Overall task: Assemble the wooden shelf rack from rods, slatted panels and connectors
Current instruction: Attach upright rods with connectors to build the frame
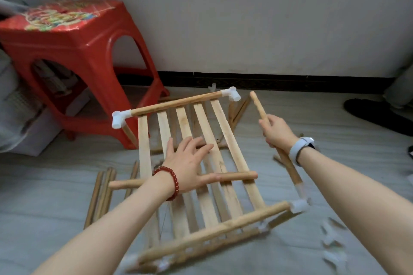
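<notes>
One red stool stands against the wall, behind and left of the slatted panel, which sits tilted above the floor in the middle. White connectors cap the panel's far corners, and another sits at its near right corner. Loose rods lie on the floor left of the panel. Over the panel's slats, the left hand rests flat with fingers spread. Right of the panel, the right hand grips a slanted rod.
</notes>
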`<state>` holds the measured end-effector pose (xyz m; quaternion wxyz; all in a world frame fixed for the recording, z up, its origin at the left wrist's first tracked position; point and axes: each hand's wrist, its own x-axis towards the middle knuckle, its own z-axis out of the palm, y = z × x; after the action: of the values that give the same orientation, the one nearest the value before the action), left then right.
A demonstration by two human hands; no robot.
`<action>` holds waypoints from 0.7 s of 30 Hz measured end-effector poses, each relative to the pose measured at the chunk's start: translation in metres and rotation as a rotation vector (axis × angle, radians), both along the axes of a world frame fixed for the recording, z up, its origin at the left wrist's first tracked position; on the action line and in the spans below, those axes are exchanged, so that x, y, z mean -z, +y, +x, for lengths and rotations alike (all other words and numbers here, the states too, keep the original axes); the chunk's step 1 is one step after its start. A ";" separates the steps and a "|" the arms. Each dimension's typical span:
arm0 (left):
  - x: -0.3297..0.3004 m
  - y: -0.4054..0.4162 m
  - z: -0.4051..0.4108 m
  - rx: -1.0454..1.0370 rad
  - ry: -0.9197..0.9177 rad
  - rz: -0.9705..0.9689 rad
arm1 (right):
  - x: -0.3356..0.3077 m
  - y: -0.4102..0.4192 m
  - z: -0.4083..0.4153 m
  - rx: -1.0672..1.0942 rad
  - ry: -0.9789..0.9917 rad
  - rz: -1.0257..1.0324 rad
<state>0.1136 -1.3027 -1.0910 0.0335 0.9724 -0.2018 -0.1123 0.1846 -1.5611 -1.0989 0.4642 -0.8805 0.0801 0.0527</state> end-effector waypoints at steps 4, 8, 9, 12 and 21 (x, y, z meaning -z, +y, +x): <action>-0.001 -0.032 0.014 0.042 -0.044 -0.031 | -0.001 -0.021 0.039 -0.145 -0.048 -0.451; -0.005 -0.052 0.023 0.119 -0.122 -0.073 | 0.005 -0.023 0.059 -0.253 -0.093 -0.766; -0.006 -0.054 0.027 0.110 -0.143 -0.077 | 0.008 -0.022 0.061 -0.268 -0.109 -0.823; -0.007 -0.051 0.043 0.004 -0.192 -0.042 | 0.015 -0.020 0.067 -0.293 -0.161 -0.904; -0.022 0.005 0.092 -0.416 -0.034 0.047 | 0.017 -0.019 0.091 -0.432 -0.272 -0.998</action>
<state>0.2059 -1.2977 -1.0690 0.0297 0.9953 0.0056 -0.0915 0.2757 -1.5798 -1.1157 -0.0238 -0.9887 -0.1473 -0.0118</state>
